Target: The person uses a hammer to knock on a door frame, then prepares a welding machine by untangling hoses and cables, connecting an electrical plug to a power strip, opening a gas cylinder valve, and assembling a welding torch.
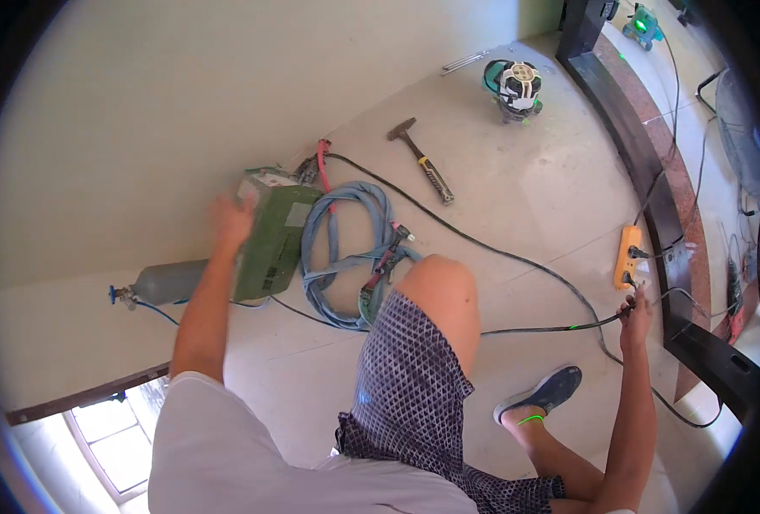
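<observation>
Pale tiled floor (526, 206) meets one plain wall (183, 103). One black cable (534, 329) crosses the tiles at right, pinched in the fingers of the right hand (635, 317); whether at its end or partway along cannot be told. Just beyond that hand lies one orange power strip (623, 257), seated with two dark plugs. The left hand (231, 218) is blurred at the near end of one green box (269, 244); whether its fingers are spread or touch the casing cannot be told. Behind the box rests one grey cylinder (167, 283) with a blue valve; before it, one coil of blue-grey hose (314, 240). A second black cable (484, 244) runs diagonally past the coil. Farther out: one hammer (421, 159), one white-and-black laser level (517, 86), several thin rods (464, 62) near the wall and, beyond one dark frame (710, 364), one teal device (643, 27) showing a green light.
</observation>
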Tool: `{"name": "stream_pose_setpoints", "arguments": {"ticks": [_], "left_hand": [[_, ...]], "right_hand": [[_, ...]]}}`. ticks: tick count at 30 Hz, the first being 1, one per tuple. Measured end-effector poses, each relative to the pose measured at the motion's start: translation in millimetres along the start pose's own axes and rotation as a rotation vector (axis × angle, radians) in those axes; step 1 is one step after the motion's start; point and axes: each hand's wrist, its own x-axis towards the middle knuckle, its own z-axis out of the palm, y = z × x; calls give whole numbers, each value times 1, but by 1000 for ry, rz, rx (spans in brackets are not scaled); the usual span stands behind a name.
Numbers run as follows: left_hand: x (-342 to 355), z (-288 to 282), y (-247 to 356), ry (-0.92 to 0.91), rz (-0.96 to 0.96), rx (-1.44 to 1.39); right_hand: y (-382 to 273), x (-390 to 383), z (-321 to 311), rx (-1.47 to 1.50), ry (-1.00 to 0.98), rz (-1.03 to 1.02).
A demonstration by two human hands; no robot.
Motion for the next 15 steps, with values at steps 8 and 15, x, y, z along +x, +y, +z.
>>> {"name": "stream_pose_setpoints", "arguments": {"ticks": [8, 15], "left_hand": [[10, 30, 27, -217, -302, -420], [29, 12, 87, -125, -119, -285]], "right_hand": [[-3, 39, -21, -295, 49, -58], [-42, 78, -42, -503, 55, -118]]}}
